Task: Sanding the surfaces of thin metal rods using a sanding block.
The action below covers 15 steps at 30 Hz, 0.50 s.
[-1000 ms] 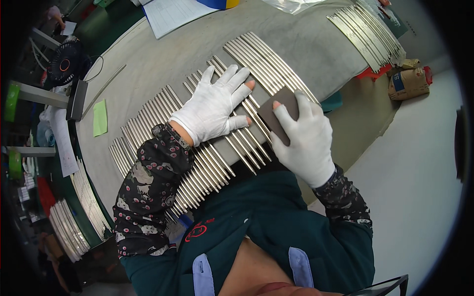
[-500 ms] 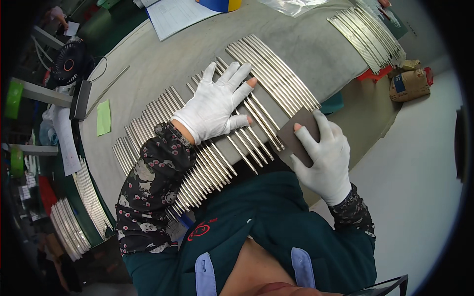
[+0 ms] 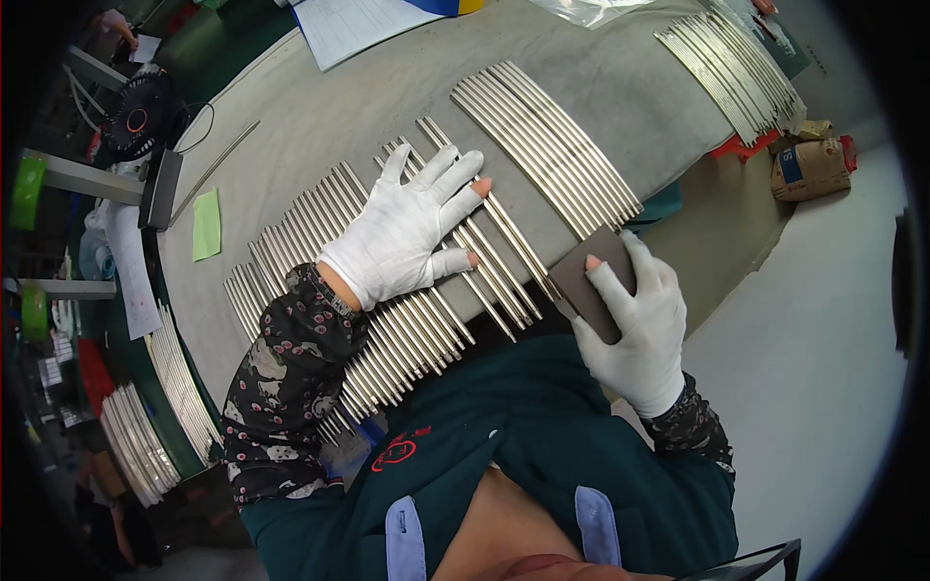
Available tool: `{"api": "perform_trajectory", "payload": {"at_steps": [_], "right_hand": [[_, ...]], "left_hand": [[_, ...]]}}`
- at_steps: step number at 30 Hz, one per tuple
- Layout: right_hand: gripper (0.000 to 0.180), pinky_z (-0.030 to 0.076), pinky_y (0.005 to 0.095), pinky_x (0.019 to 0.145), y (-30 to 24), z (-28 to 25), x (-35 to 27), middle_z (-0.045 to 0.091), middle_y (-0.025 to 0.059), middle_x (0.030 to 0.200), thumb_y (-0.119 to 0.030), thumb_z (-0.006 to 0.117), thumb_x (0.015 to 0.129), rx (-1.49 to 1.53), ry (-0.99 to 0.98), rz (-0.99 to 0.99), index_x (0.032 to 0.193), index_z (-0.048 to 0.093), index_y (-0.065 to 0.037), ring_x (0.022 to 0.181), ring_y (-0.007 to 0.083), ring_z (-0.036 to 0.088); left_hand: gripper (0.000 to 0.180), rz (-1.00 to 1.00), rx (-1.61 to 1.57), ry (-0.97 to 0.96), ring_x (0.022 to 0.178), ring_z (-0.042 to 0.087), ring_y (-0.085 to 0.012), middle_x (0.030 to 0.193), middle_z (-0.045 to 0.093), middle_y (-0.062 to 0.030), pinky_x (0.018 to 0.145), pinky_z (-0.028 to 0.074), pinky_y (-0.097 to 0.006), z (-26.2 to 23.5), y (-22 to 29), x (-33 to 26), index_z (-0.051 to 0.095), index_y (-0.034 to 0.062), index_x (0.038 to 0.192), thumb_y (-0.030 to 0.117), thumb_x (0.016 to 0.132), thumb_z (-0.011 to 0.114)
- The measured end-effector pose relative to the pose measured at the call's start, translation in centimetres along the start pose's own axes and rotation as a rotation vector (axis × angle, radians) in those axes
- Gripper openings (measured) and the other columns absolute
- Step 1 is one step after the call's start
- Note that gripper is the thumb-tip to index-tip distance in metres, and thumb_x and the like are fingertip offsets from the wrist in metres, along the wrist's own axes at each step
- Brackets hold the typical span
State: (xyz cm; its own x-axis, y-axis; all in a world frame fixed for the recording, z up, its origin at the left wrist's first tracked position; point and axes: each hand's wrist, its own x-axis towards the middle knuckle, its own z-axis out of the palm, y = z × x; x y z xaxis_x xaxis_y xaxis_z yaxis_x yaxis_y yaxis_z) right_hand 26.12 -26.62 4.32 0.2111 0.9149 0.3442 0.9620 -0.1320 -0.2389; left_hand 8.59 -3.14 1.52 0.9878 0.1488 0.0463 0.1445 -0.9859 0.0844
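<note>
At 8 o'clock, I can see a bundle of metal rods (image 3: pixel 140 445) at the side; at 10, a black fan (image 3: pixel 136 118). A green paper slip (image 3: pixel 206 225) lies on the grey tabletop (image 3: pixel 620 107), with a printed sheet (image 3: pixel 356 29) past 11. Near 1:30 lies a batch of thin rods (image 3: pixel 727 82), and a brown sack (image 3: pixel 812 170) sits past 2.

The left hand (image 3: pixel 402 228), white-gloved, is at 10:30, palm down with fingers spread across the silvery metal rods (image 3: pixel 426 334) laid side by side through the middle. At 3, the right hand (image 3: pixel 635 334), also gloved, is clamped on a dark grey-brown block (image 3: pixel 591 283) beside the rod ends; I can't tell whether block and rods touch.
</note>
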Motion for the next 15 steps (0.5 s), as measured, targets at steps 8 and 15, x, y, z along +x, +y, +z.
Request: {"api": "perform_trajectory", "payload": {"at_steps": [8,15], "right_hand": [[0.052,0.05,0.0432,0.076,-1.6,1.9,4.3,0.051,0.0242,0.124,-0.019,0.075,0.068,-0.076,-0.029,-0.02,0.117,0.062,-0.011,0.101,0.0368,0.057],[0.057,0.049,0.0446,0.083,0.6,-1.4,-1.1,0.047,0.0273,0.131,-0.016,0.079,0.061,-0.014,-0.108,-0.016,0.116,0.063,-0.011,0.104,0.0387,0.055]], "left_hand": [[0.08,-0.001,0.007,0.012,0.14,0.031,-0.0394,0.153,0.03,-0.0178,0.111,0.019,-0.065,-0.4,0.2,0.4,0.029,0.0134,0.149,0.068,0.091,0.035],[0.079,-0.005,-0.006,0.027,0.139,0.032,-0.0397,0.153,0.03,-0.0178,0.11,0.021,-0.064,0.0,0.4,0.3,0.032,0.0103,0.148,0.065,0.092,0.039]]}}
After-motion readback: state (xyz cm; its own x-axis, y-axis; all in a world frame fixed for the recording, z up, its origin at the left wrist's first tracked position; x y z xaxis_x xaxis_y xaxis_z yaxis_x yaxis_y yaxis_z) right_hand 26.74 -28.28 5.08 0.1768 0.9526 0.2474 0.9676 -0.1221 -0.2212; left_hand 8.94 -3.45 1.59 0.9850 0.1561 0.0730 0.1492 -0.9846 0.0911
